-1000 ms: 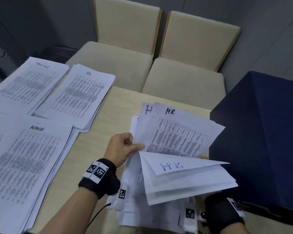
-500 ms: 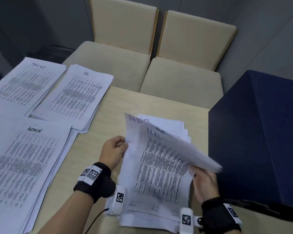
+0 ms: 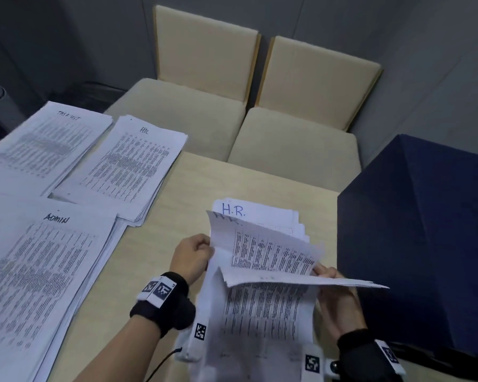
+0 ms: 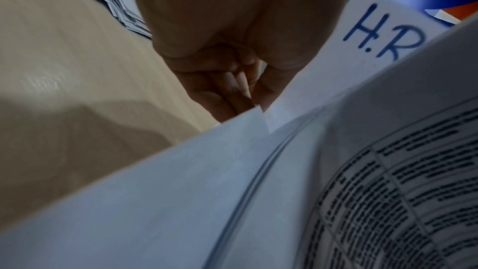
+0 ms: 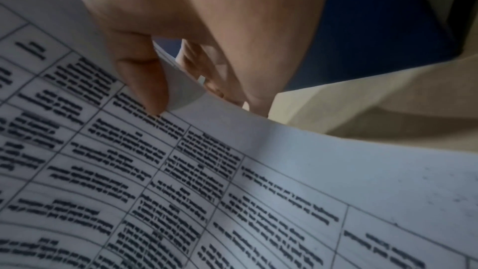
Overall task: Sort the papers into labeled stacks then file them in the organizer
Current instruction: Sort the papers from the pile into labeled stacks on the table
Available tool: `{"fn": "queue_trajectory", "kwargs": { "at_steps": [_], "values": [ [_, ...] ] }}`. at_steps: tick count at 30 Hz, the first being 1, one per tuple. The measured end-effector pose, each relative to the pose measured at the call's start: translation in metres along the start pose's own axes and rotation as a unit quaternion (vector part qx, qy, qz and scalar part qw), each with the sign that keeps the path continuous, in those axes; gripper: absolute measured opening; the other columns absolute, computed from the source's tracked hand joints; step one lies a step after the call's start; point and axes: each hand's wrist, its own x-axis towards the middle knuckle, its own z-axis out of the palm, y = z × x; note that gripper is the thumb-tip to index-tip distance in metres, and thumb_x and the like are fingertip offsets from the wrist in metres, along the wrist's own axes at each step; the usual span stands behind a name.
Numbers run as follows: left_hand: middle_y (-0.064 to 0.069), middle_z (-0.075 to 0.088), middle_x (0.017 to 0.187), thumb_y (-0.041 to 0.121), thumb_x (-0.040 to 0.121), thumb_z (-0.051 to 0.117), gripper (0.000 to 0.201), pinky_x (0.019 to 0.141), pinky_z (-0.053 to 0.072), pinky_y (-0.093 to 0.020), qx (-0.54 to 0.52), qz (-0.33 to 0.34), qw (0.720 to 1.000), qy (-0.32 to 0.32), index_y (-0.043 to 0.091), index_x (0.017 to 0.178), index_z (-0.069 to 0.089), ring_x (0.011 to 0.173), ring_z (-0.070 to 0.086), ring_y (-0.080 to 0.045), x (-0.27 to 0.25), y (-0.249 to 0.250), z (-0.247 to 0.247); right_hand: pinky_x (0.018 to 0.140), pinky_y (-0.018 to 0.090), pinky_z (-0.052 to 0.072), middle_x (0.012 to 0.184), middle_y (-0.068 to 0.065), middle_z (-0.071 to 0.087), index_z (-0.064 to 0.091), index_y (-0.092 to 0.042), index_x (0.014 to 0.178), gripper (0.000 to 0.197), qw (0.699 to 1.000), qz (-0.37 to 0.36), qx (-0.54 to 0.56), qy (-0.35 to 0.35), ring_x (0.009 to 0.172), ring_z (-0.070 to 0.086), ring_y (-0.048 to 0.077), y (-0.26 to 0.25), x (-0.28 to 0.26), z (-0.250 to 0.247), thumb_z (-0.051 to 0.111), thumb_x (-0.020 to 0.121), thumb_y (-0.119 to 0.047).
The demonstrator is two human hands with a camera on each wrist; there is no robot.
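A pile of printed sheets marked H.R. (image 3: 260, 213) lies on the wooden table (image 3: 160, 244) in front of me. My left hand (image 3: 195, 255) pinches the left edge of several lifted sheets (image 3: 271, 257) (image 4: 284, 109). My right hand (image 3: 334, 296) pinches the right edge of the same sheets (image 5: 186, 93), thumb on top and fingers beneath. The lifted sheets bend over a printed page (image 3: 265, 318) that lies lower. Three sorted stacks sit to the left: ADMIN (image 3: 39, 271), HR (image 3: 127, 164) and TASK LIST (image 3: 47, 144).
A dark blue box-like block (image 3: 420, 238) stands at the right on the table, close to my right hand. Two beige chairs (image 3: 246, 111) stand behind the table's far edge. Bare wood shows between the stacks and the pile I hold.
The lifted sheets have come down and flattened from the fan held a second ago. An H.R. page shows behind them now. My right hand has come into view at the right edge.
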Motion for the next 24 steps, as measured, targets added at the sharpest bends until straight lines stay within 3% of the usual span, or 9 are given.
{"fn": "queue_trajectory", "kwargs": {
  "at_steps": [2, 4, 6, 9, 11, 14, 16, 22, 24],
  "values": [
    [0.009, 0.042, 0.047, 0.016, 0.069, 0.054, 0.018, 0.058, 0.031, -0.027, 0.013, -0.007, 1.0, -0.009, 0.024, 0.053, 0.055, 0.051, 0.036, -0.017, -0.005, 0.002, 0.0, 0.091, 0.039, 0.043, 0.118, 0.012, 0.07, 0.058, -0.002, 0.068, 0.006, 0.999, 0.022, 0.004, -0.022, 0.108, 0.067, 0.025, 0.004, -0.001, -0.003, 0.057, 0.071, -0.007],
    [0.01, 0.042, 0.046, 0.009, 0.079, 0.058, 0.022, 0.055, 0.032, -0.022, -0.024, -0.011, 0.999, -0.032, 0.022, 0.061, 0.06, 0.046, 0.038, -0.011, -0.011, 0.006, 0.003, 0.07, 0.029, 0.052, 0.09, 0.008, 0.073, 0.064, -0.001, 0.067, 0.026, 0.998, 0.044, -0.039, -0.025, 0.079, 0.069, 0.024, 0.003, -0.001, -0.005, 0.067, 0.052, -0.022],
    [0.01, 0.055, 0.053, -0.005, 0.089, 0.056, 0.022, 0.054, 0.038, -0.019, -0.086, -0.011, 0.994, -0.072, 0.01, 0.074, 0.063, 0.049, 0.048, -0.006, -0.017, 0.011, 0.006, 0.054, 0.023, 0.047, 0.067, 0.008, 0.062, 0.065, -0.01, 0.057, 0.019, 0.991, 0.078, -0.112, 0.002, 0.06, 0.058, 0.025, -0.004, 0.0, -0.003, 0.072, 0.042, -0.021],
    [-0.001, 0.072, 0.083, 0.009, 0.088, 0.057, 0.016, 0.074, 0.049, -0.031, -0.11, -0.025, 0.992, -0.055, 0.006, 0.084, 0.071, 0.077, 0.065, -0.017, -0.012, 0.008, 0.008, 0.048, 0.021, 0.048, 0.062, 0.006, 0.061, 0.062, -0.011, 0.057, 0.015, 0.989, 0.078, -0.124, 0.022, 0.053, 0.058, 0.02, -0.004, 0.001, -0.006, 0.062, 0.07, -0.003],
    [-0.001, 0.071, 0.094, 0.033, 0.084, 0.059, 0.022, 0.081, 0.049, -0.036, 0.022, -0.018, 0.999, 0.027, 0.014, 0.087, 0.07, 0.089, 0.065, -0.022, 0.002, -0.005, 0.007, 0.049, 0.019, 0.048, 0.062, 0.002, 0.062, 0.064, -0.015, 0.053, 0.04, 0.994, 0.007, -0.102, 0.046, 0.053, 0.058, 0.015, -0.004, 0.001, -0.005, 0.044, 0.079, 0.007],
    [-0.001, 0.062, 0.088, 0.043, 0.082, 0.068, 0.033, 0.068, 0.04, -0.03, 0.276, -0.049, 0.957, 0.076, 0.015, 0.091, 0.053, 0.081, 0.059, -0.024, 0.012, -0.018, 0.01, 0.05, 0.016, 0.044, 0.062, -0.003, 0.059, 0.065, -0.018, 0.054, 0.052, 0.992, -0.033, -0.119, 0.034, 0.053, 0.053, 0.009, -0.004, -0.002, -0.004, 0.037, 0.084, 0.014],
    [-0.003, 0.06, 0.085, 0.033, 0.081, 0.067, 0.027, 0.062, 0.038, -0.029, 0.308, -0.058, 0.946, 0.077, 0.014, 0.089, 0.049, 0.075, 0.056, -0.024, 0.009, -0.025, 0.017, 0.056, 0.019, 0.043, 0.067, -0.001, 0.057, 0.062, -0.016, 0.059, 0.045, 0.986, -0.052, -0.154, 0.039, 0.058, 0.053, 0.008, -0.004, 0.0, -0.002, 0.042, 0.083, 0.016],
    [0.001, 0.045, 0.059, 0.031, 0.082, 0.07, 0.035, 0.05, 0.027, -0.031, 0.287, 0.007, 0.951, 0.11, 0.016, 0.073, 0.04, 0.058, 0.043, -0.025, 0.004, -0.029, 0.026, 0.059, 0.013, 0.046, 0.074, 0.002, 0.062, 0.056, -0.01, 0.071, 0.037, 0.979, -0.068, -0.177, 0.078, 0.07, 0.057, 0.009, -0.007, 0.002, -0.001, 0.045, 0.084, 0.023],
    [-0.002, 0.046, 0.059, 0.03, 0.088, 0.063, 0.032, 0.051, 0.03, -0.031, 0.324, 0.028, 0.94, 0.103, 0.015, 0.07, 0.042, 0.062, 0.048, -0.029, 0.006, -0.026, 0.02, 0.073, 0.018, 0.051, 0.085, 0.007, 0.065, 0.058, -0.008, 0.087, 0.024, 0.984, -0.061, -0.15, 0.073, 0.087, 0.06, 0.018, -0.009, 0.002, -0.001, 0.055, 0.085, 0.016]
  ]
}}
